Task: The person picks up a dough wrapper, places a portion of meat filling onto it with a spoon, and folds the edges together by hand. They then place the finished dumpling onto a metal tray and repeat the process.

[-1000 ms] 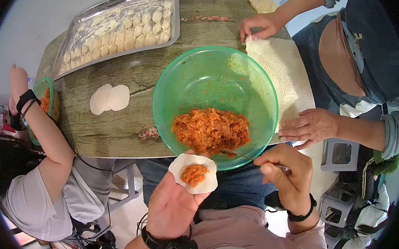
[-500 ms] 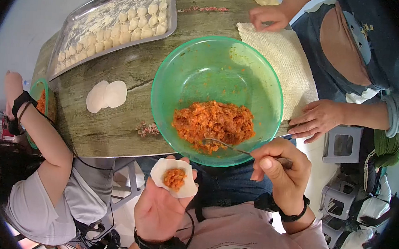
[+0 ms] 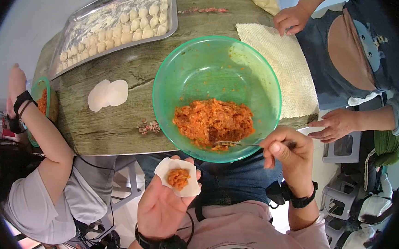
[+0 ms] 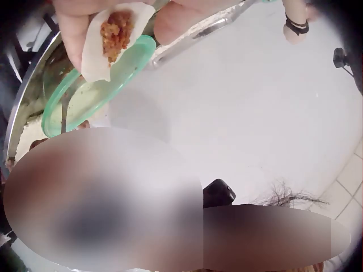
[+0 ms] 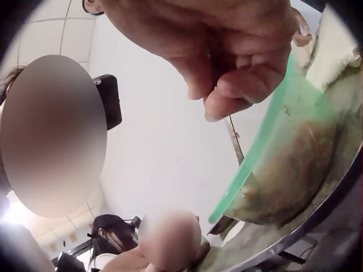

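Observation:
My left hand (image 3: 161,212) is palm up below the bowl, with a round dumpling wrapper (image 3: 160,170) lying across its fingers. A small mound of orange-red filling (image 3: 178,178) sits in the middle of the wrapper. In the left wrist view the same wrapper (image 4: 93,54) appears tilted between the fingers. My right hand (image 3: 291,151) grips the handle of a metal spoon (image 3: 242,144) over the near right rim of a green bowl (image 3: 219,42). The spoon's tip is at the lower edge of the chopped filling (image 3: 214,118) in the bowl.
Two pale wrappers (image 3: 117,93) overlap on the table (image 3: 130,129). A metal tray (image 3: 172,11) of dumplings stands at the back left. A cream cloth (image 3: 280,60) lies right of the bowl, near another person's hands (image 3: 291,21). A second person's arm (image 3: 46,127) is at left beside another bowl (image 3: 53,100).
My left hand has moved down and left with the filled wrapper, away from the bowl's rim. The spoon has shifted within the filling. The other person's hands have come off the cloth.

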The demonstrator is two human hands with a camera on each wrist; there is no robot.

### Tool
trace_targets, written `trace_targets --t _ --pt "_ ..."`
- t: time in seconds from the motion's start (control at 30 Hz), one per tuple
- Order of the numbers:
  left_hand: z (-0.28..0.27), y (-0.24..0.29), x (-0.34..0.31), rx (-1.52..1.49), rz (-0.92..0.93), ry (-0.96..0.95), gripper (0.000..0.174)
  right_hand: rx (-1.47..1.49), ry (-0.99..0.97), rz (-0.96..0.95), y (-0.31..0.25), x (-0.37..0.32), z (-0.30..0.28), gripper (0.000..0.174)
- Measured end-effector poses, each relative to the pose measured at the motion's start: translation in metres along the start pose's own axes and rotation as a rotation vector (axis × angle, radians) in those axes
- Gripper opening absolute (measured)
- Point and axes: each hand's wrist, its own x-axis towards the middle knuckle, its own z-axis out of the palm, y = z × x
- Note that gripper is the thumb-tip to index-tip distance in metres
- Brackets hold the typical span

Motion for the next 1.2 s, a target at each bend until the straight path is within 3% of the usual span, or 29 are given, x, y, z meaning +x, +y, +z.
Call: trace_targets --t 0.3,0.53,0.6,0.77,0.83,0.9,0.97,1.2 --pt "0.005 -0.006 0.000 0.043 -0.022 -0.001 0.050 0.279 0.153 0.224 0.001 0.005 0.006 0.024" --pt "0.027 -0.012 0.005 0.154 -0.051 -0.074 0.054 0.485 0.172 0.168 0.001 0.004 0.000 0.025" --pt "0.037 -0.014 0.007 0.277 -0.062 -0.074 0.056 0.506 0.120 0.043 -0.004 -0.006 -0.002 0.027" --pt "0.046 -0.021 0.013 0.265 -0.103 -0.070 0.055 0.356 0.019 -0.213 -0.010 -0.026 -0.006 0.032" --pt "0.048 -0.023 0.015 0.254 -0.113 -0.079 0.055 0.120 -0.094 -0.367 -0.012 -0.029 -0.010 0.028" --pt "0.050 -0.024 0.015 0.096 -0.163 -0.097 0.050 0.025 -0.132 -0.347 -0.016 -0.030 -0.016 0.021" --pt "0.051 -0.026 0.017 0.103 -0.167 -0.104 0.050 -0.176 -0.168 -0.462 -0.013 -0.029 -0.020 0.019" --pt "0.058 -0.029 0.018 0.256 -0.155 -0.073 0.055 -0.191 -0.127 -0.529 -0.019 -0.033 -0.028 0.019"
